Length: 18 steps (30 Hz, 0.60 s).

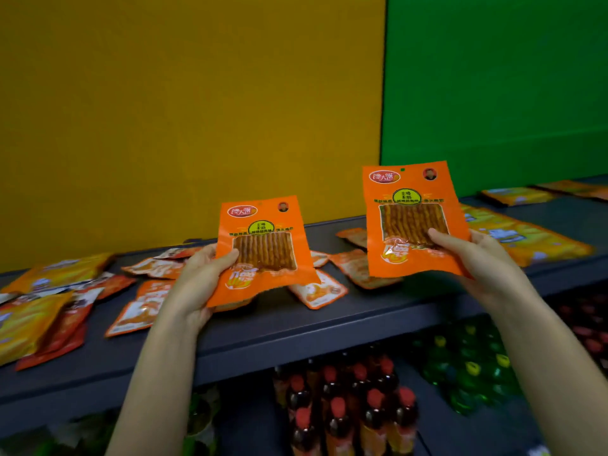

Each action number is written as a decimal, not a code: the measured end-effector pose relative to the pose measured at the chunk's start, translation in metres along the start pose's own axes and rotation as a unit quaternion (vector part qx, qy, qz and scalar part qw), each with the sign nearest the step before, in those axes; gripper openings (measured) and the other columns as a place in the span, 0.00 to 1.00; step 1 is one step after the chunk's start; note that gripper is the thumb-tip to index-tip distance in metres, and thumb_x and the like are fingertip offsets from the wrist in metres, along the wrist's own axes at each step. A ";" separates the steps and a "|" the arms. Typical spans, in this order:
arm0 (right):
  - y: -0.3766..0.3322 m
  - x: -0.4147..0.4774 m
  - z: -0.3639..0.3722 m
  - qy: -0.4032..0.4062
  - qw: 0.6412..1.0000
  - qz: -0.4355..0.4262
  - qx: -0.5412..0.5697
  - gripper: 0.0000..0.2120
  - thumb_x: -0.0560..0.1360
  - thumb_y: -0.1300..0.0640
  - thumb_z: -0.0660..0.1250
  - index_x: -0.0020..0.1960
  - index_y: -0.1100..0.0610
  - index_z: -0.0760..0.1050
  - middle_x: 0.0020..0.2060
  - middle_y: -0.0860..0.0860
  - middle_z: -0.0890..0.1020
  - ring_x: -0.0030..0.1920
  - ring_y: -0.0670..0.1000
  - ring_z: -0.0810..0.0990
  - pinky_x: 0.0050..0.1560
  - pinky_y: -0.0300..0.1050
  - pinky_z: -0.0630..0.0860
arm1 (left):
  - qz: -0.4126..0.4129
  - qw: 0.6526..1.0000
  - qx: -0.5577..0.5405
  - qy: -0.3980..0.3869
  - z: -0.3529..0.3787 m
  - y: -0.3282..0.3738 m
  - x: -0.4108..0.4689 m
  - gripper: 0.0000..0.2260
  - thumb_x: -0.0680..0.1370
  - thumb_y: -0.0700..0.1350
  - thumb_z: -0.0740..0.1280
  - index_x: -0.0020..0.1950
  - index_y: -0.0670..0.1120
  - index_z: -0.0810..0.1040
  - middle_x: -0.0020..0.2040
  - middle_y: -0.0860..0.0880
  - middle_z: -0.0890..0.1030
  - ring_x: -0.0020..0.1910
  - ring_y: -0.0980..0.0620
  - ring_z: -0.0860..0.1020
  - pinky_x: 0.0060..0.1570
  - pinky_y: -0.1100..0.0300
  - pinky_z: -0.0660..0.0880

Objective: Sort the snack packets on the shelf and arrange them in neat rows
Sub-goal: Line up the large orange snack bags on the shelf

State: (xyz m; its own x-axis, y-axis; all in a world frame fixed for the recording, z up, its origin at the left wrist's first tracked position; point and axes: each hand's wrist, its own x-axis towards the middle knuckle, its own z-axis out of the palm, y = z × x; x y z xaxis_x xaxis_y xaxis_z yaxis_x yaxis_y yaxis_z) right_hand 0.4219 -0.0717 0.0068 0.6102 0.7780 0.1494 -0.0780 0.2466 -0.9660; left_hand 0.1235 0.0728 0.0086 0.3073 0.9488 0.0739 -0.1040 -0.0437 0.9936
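left hand (197,278): thumb and fingers pinching one orange snack packet (263,248) upright above the grey shelf (296,327). right hand (473,255): gripping a matching orange packet (411,218), held higher. loose packets (148,291) scattered flat on the shelf below; bottles (348,406) beneath.

A single wide-angle view looks from the person's head, forward and slightly down, close to a dark shelf (329,327) that crosses mid-frame, rising to the right. Both forearms enter from the bottom edge. The yellow wall panel (184,110) and green wall panel (493,87) fill the upper half; red-capped bottles (355,406) show below the shelf.
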 end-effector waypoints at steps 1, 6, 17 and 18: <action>-0.004 -0.005 -0.019 0.015 1.000 -0.006 0.002 0.02 0.74 0.62 0.67 0.44 0.56 0.77 0.30 0.48 0.85 0.29 0.44 0.83 0.29 0.34 0.78 | 0.000 1.000 0.000 -0.018 0.018 -0.002 0.002 0.05 0.78 0.41 0.62 0.52 0.44 0.76 0.35 0.47 0.82 0.24 0.57 0.80 0.23 0.65 0.75; -0.017 -0.034 -0.120 0.095 0.995 -0.010 -0.020 0.02 0.73 0.58 0.68 0.46 0.56 0.78 0.33 0.49 0.86 0.32 0.46 0.84 0.31 0.36 0.79 | 0.003 0.994 -0.017 -0.109 0.118 -0.016 0.000 0.04 0.76 0.39 0.65 0.50 0.44 0.77 0.32 0.49 0.83 0.25 0.57 0.80 0.23 0.67 0.75; -0.047 -0.096 -0.344 0.224 0.974 0.009 -0.035 0.02 0.74 0.61 0.66 0.44 0.58 0.78 0.29 0.49 0.85 0.27 0.44 0.82 0.25 0.32 0.76 | -0.033 0.968 -0.055 -0.242 0.342 -0.056 -0.065 0.11 0.71 0.36 0.70 0.52 0.45 0.77 0.38 0.49 0.85 0.31 0.53 0.83 0.27 0.63 0.78; -0.050 -0.100 -0.364 0.231 0.972 0.011 -0.035 0.02 0.74 0.60 0.67 0.45 0.58 0.78 0.29 0.49 0.85 0.27 0.43 0.82 0.26 0.32 0.76 | -0.035 0.966 -0.058 -0.249 0.361 -0.061 -0.072 0.11 0.71 0.36 0.70 0.52 0.45 0.77 0.39 0.49 0.85 0.32 0.53 0.83 0.28 0.62 0.78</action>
State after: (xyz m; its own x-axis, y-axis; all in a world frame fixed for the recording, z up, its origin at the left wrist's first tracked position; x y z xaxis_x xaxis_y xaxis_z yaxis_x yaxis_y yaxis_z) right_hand 0.6514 -0.3724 -0.0368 0.8990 0.4367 0.0328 -0.0512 0.1793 -0.9825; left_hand 0.4490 -0.1055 -0.0270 0.7312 0.6788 0.0668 -0.1629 0.0786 0.9835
